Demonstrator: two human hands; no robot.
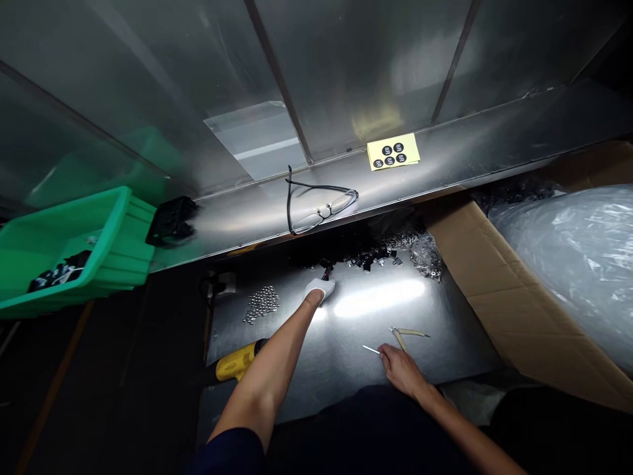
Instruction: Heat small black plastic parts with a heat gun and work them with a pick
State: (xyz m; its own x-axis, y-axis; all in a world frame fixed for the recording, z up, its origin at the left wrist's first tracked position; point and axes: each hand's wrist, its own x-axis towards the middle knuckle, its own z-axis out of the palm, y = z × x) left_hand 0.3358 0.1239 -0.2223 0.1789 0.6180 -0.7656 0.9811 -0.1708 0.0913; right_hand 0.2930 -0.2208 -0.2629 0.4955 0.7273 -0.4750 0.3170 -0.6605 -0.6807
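My left hand (320, 288), in a white glove, reaches across the metal worktop (346, 349) to the near edge of a pile of small black parts (370, 259). Its fingers look closed around something small and dark, too small to make out. Lower down on the right, my bare right hand (399, 369) pinches a thin white rod (371, 349) that points left. Just beyond that hand lie small pliers with cream handles (410, 332). Several shiny metal pieces (262, 303) are spread out left of my left hand.
A yellow power tool (236, 363) lies beside my left forearm. Eyeglasses (321, 208) and a yellow sticker sheet (393, 152) rest on the ledge. A green bin (119, 244) stands left; a cardboard box (514, 303) with a clear plastic bag (573, 257) stands right. Metal bits (429, 257) lie near the box.
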